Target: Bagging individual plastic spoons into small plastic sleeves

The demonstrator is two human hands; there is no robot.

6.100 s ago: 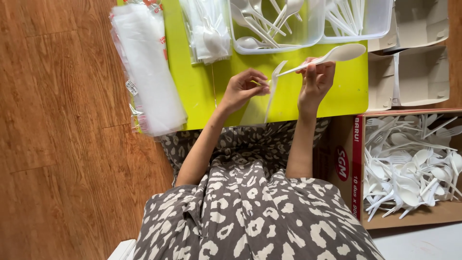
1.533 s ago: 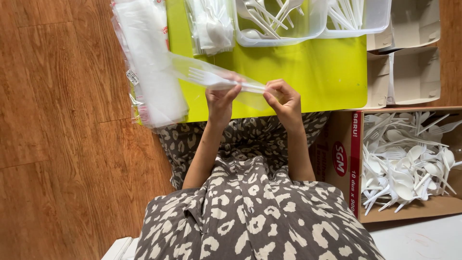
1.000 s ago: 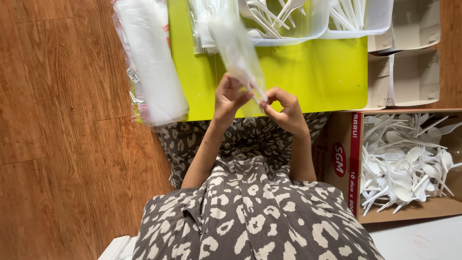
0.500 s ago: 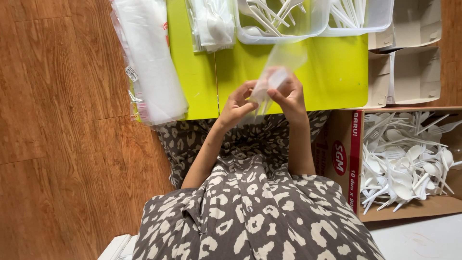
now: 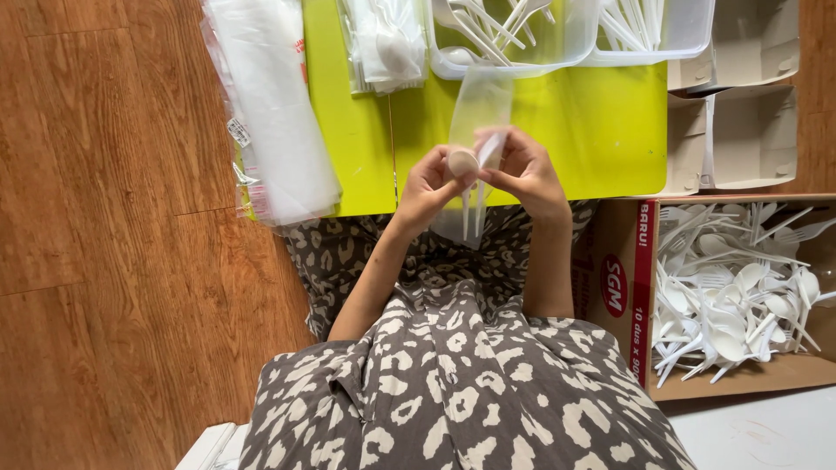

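Cutlery sits between both hands above the near edge of the yellow-green worktop [image 5: 601, 130]. The left hand [image 5: 428, 183] and right hand [image 5: 522, 170] are close together, fingers pinched on a clear plastic sleeve [image 5: 482, 100] holding a white spoon [image 5: 461, 161] and fork [image 5: 470, 209]; the fork's tines hang below the hands while the sleeve's loose end stands up above them.

To do this well, I'd judge both pieces should be held flat together and the film kept taut, so the tines do not snag or pierce it.

A long bag of clear sleeves [image 5: 270, 104] with a small white label lies at the worktop's left edge. Finished packs [image 5: 383, 43] lie at the top, beside clear tubs of cutlery [image 5: 522, 39]. White trays [image 5: 749, 130] stand to the right. Below them, a brown cardboard box [image 5: 623, 287] with a red oval mark on its flap holds loose white spoons and forks [image 5: 740, 296].
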